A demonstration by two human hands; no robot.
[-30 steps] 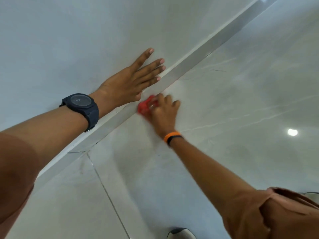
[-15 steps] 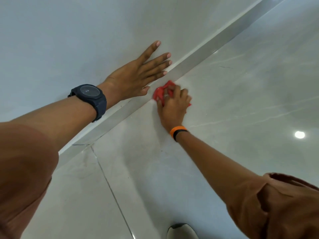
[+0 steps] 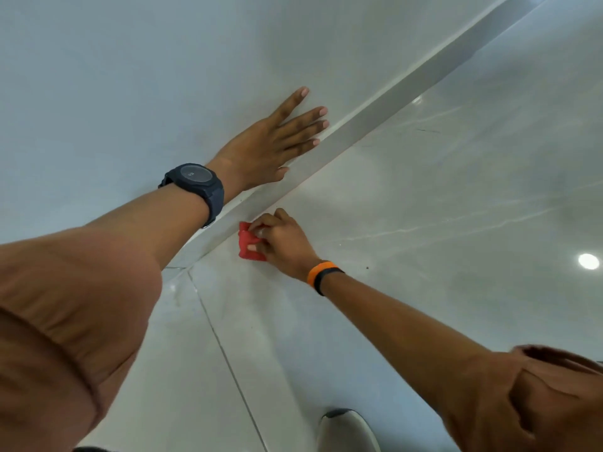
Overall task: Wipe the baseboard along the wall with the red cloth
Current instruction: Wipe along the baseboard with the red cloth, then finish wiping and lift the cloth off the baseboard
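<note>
Most of the baseboard (image 3: 408,102) run looks unwiped: near end, right hand (image 3: 284,243) pinches the bunched red cloth (image 3: 248,244) at its foot, left hand (image 3: 274,141) splayed flat, empty, on the wall (image 3: 130,76), long stretch beyond.

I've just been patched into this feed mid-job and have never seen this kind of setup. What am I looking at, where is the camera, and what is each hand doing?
There is no machine here: a person works with bare hands, and the one camera sits on their head, looking forward and down, which tilts the scene. The pale area at upper left is the wall; the grey strip running diagonally is the baseboard; the glossy tiles are the floor. The left hand, with a dark watch on its wrist, lies flat and open on the wall. The right hand, with an orange band, grips a bunched red cloth at the foot of the baseboard. A shoe tip shows at the bottom.
</note>
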